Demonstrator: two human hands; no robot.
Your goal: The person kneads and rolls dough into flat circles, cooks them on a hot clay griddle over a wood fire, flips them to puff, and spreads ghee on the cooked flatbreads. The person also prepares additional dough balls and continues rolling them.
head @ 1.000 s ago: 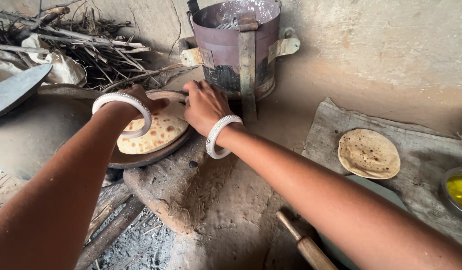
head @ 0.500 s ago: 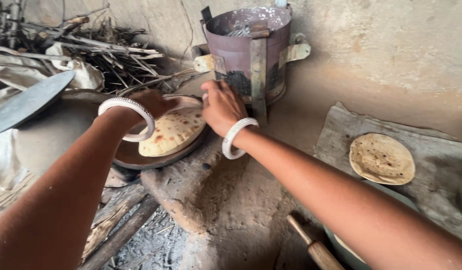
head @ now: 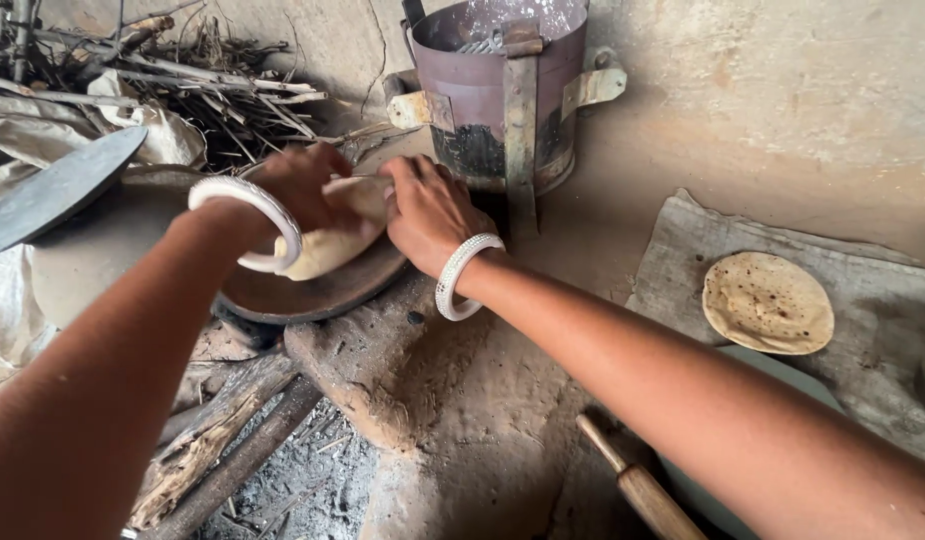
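Lifting: soft, limp flatbread (head: 327, 245) off griddle (head: 312, 290) near edge
Left hand (head: 302, 190): pinching its rim
Right hand (head: 427, 210): gripping opposite edge

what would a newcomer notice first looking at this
First, the two hands at centre: the left hand and right hand, each wrist in a white bangle, lift a flatbread off the dark round pan on the mud stove. Behind them stands a sooty metal bucket stove. At right, a cooked flatbread lies on a grey cloth.
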